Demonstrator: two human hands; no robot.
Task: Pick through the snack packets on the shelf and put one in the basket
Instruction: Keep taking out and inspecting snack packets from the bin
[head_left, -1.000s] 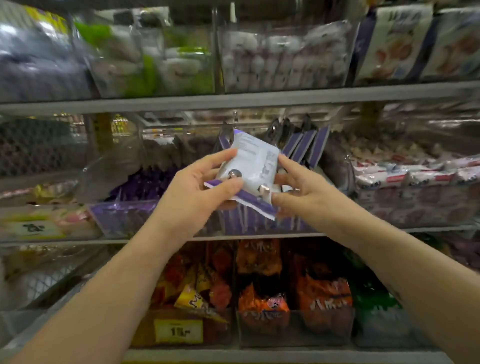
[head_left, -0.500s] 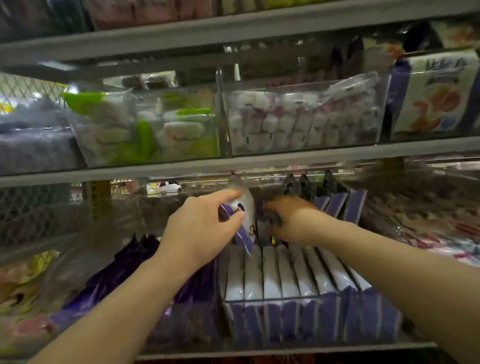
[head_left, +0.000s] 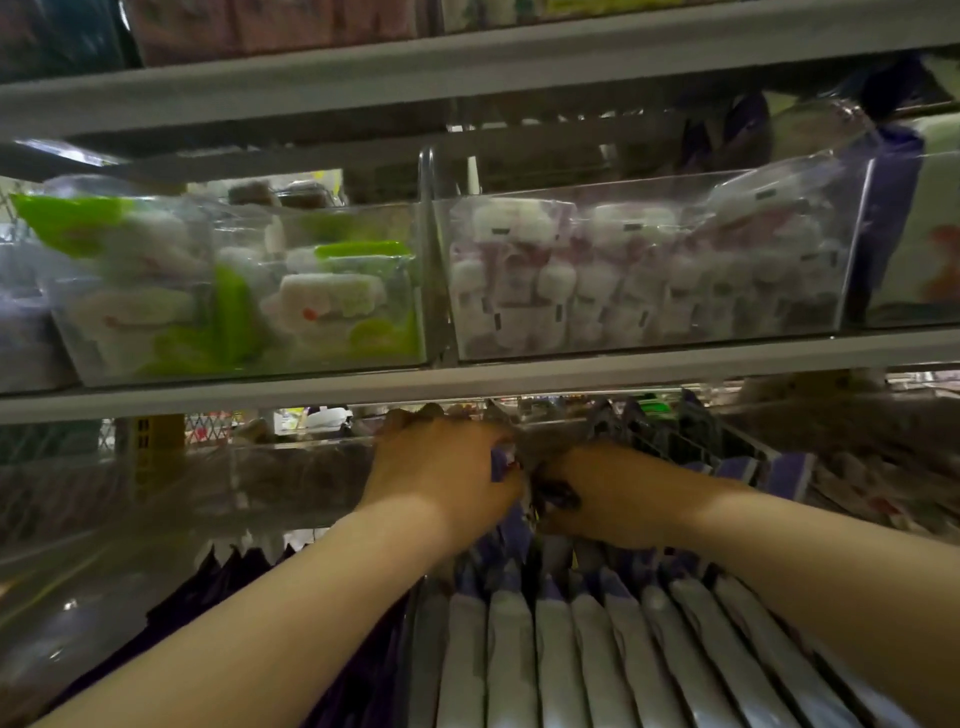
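A row of white snack packets with purple edges stands upright in a clear bin on the middle shelf. Both my hands reach deep into the back of this row, under the shelf above. My left hand grips one white-and-purple packet, of which only a small purple corner shows beside my thumb. My right hand is close to the right of it, its fingers curled down among the tops of the rear packets. The fingertips lie in shadow. No basket is in view.
The grey shelf edge runs just above my hands. On it stand a clear bin of green-and-white packets and a clear bin of white-and-pink packets. Dark purple packets fill the bin on the left.
The packet I held up in both hands went back toward the rear of the row. Both hands pushed deeper under the shelf, and the view moved closer and tilted upward.
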